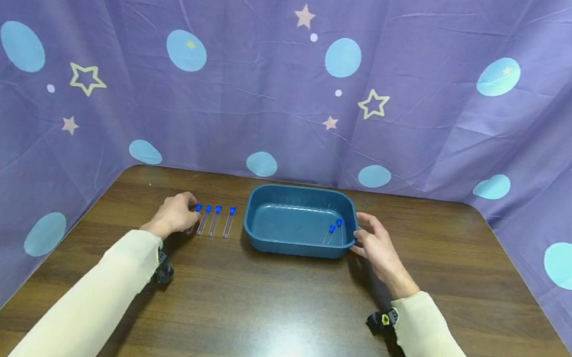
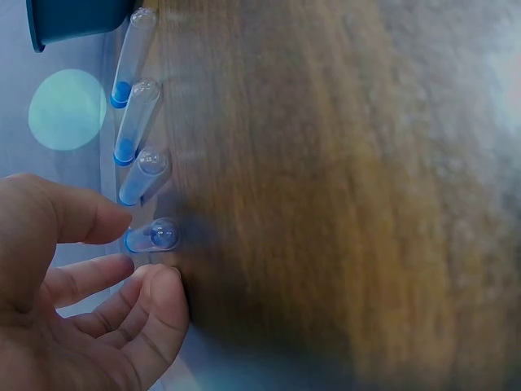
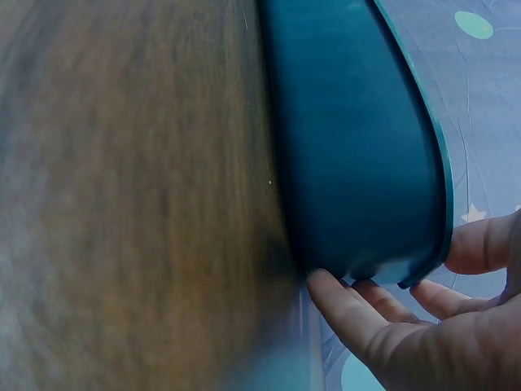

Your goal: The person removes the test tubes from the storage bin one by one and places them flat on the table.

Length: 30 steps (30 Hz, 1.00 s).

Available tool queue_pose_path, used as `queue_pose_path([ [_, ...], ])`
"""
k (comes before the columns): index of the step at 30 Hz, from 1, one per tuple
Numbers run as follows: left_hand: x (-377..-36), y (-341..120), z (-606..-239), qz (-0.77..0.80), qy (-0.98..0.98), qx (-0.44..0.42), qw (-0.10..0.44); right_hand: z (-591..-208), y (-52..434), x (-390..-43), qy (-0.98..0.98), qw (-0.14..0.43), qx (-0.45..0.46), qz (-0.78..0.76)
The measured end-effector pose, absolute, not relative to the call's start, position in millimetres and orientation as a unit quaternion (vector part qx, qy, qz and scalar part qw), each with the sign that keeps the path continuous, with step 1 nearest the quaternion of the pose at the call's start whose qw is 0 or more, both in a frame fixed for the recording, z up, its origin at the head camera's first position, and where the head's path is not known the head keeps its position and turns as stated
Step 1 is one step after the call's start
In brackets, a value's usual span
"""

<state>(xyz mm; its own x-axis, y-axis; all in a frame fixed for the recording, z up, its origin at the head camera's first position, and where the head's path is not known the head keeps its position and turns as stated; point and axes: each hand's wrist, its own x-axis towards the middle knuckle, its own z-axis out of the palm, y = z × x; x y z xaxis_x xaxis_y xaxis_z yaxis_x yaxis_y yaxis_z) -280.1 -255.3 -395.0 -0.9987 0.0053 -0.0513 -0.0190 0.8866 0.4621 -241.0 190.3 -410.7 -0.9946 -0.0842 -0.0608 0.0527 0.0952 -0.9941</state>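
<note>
Several clear test tubes with blue caps (image 1: 215, 220) lie side by side on the brown table, left of a blue tray (image 1: 257, 240). My left hand (image 1: 193, 215) reaches the leftmost tube (image 2: 153, 237). Its thumb and forefinger sit on either side of the blue cap with a small gap. Two more capped tubes (image 1: 333, 232) lie in the tray's right end. My right hand (image 1: 361, 233) holds the tray's right end (image 3: 358, 163), thumb (image 3: 480, 244) at the rim and fingers (image 3: 342, 301) against the lower wall.
A purple cloth with stars and blue dots (image 1: 297, 84) walls in the table at the back and both sides. Dark wrist-camera mounts (image 1: 163, 272) sit under both cream sleeves. Bare wood (image 1: 268, 319) lies between my forearms.
</note>
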Motion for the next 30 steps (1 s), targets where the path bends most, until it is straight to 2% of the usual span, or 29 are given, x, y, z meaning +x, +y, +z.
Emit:
queue_pose_path([
  [30,-261,-248,-389,0.240,0.969,0.041,-0.033,-410,191,-240,0.741,0.051,-0.012,-0.669],
])
